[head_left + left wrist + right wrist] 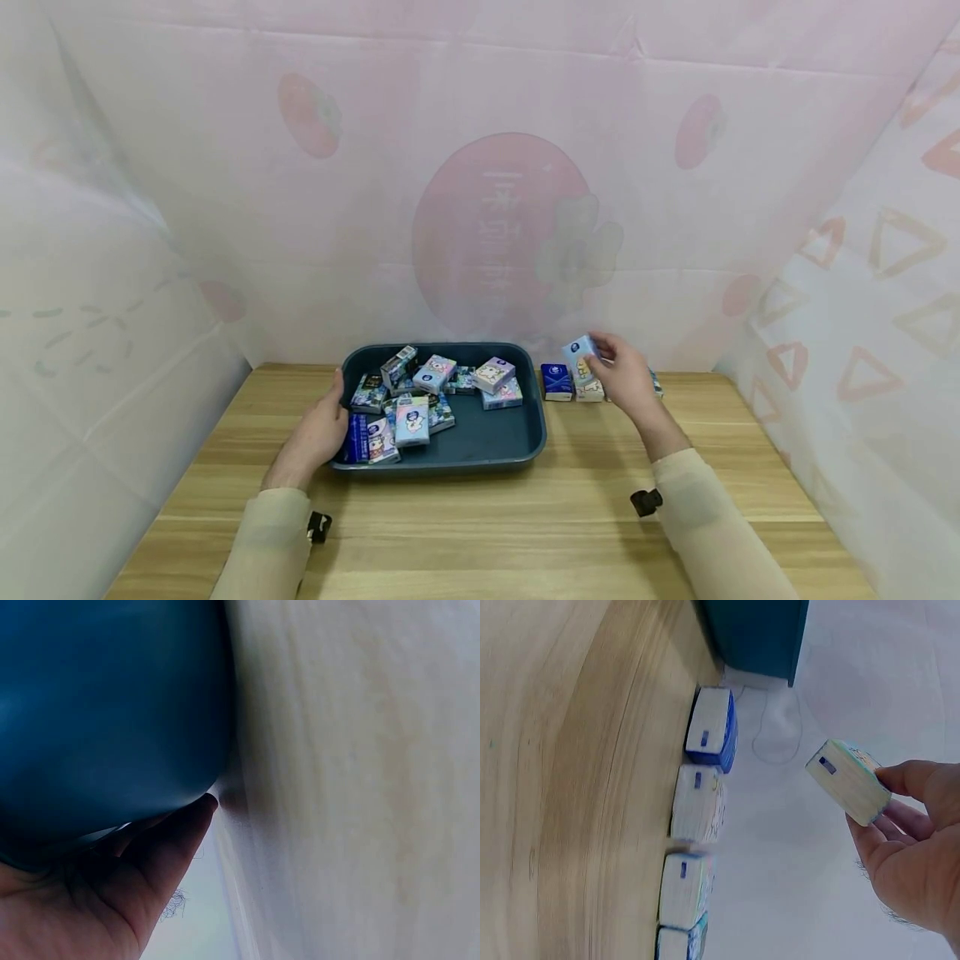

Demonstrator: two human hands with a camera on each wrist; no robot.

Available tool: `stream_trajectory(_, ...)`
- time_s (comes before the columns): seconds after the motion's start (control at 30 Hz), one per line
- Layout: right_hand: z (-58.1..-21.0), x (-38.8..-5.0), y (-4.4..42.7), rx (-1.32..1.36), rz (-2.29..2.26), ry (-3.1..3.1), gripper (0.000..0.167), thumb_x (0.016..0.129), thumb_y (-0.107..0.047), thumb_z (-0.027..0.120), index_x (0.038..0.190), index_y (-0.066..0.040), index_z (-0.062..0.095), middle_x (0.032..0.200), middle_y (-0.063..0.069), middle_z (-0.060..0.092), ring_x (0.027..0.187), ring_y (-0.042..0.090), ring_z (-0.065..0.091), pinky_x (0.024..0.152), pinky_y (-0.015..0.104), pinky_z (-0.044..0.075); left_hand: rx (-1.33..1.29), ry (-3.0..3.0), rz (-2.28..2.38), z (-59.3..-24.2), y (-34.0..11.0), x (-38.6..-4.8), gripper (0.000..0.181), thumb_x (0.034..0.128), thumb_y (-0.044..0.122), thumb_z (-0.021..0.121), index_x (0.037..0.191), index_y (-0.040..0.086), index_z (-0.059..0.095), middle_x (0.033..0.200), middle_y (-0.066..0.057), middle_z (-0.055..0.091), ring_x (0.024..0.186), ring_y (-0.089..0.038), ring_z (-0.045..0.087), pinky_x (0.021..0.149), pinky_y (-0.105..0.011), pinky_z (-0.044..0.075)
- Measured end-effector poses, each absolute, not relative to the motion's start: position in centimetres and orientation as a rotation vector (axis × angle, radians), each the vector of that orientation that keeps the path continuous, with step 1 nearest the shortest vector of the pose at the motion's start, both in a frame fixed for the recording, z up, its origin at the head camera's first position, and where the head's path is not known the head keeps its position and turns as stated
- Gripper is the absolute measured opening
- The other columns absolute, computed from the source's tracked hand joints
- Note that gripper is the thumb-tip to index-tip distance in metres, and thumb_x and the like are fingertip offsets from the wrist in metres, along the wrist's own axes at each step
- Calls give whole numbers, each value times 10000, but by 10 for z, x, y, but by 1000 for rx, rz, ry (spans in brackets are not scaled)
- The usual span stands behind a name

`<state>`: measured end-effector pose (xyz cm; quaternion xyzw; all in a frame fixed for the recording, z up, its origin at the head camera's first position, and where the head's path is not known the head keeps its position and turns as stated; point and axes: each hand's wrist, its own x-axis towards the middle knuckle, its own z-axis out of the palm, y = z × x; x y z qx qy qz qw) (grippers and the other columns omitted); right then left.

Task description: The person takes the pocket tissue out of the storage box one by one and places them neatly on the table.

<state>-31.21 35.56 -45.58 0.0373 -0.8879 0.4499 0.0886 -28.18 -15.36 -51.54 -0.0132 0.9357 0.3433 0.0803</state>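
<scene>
My right hand point(624, 375) pinches a light-blue pocket tissue pack point(577, 357) between thumb and fingers. The pack is raised above a row of similar packs on the table; in the right wrist view its pale side with a small dark-blue mark shows. Along the left side of a dark teal tray point(480, 442) lies my left hand point(318, 429). Its fingers point(176, 844) look fairly straight against the tray's outer wall in the left wrist view. Inside the tray are several tissue packs, among them a light-blue one point(412, 421) and a dark-blue one point(357, 439).
Right of the tray stands the row, with a dark-blue pack point(557, 382) nearest the tray and a cream pack point(589, 392) beside it. My right hand partly hides the others in the head view. A patterned cloth backdrop point(360, 250) rises behind the wooden table point(480, 533).
</scene>
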Motion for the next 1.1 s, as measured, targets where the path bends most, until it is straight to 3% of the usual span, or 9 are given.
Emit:
stream_trajectory(0.93, -466, -328, 449, -182, 1341, -2669, 586, 1206, -115, 582, 1718, 140, 455, 1674, 427, 568, 1588, 566, 584, 1308, 623, 554, -33, 2778, 1058, -516, -154, -281, 754, 1243, 169, 275, 1875, 161, -137, 1931, -343, 103, 1771, -607, 230, 1416, -789, 267)
stream_trajectory(1.0, -465, -329, 454, -194, 1301, -2686, 583, 1204, -114, 577, 1712, 146, 459, 1661, 431, 578, 1570, 566, 599, 1263, 542, 599, -33, 2774, 1064, -515, -154, -281, 754, 1244, 171, 273, 1874, 164, -140, 1932, -340, 98, 1772, -607, 225, 1418, -788, 261)
stream_trajectory(1.1, -465, -330, 460, -211, 1262, -2703, 580, 1197, -106, 576, 1703, 155, 465, 1636, 442, 595, 1522, 560, 630, 1090, 308, 630, -32, 2770, 1070, -515, -154, -281, 754, 1243, 170, 270, 1873, 166, -144, 1932, -342, 95, 1773, -609, 222, 1420, -787, 258)
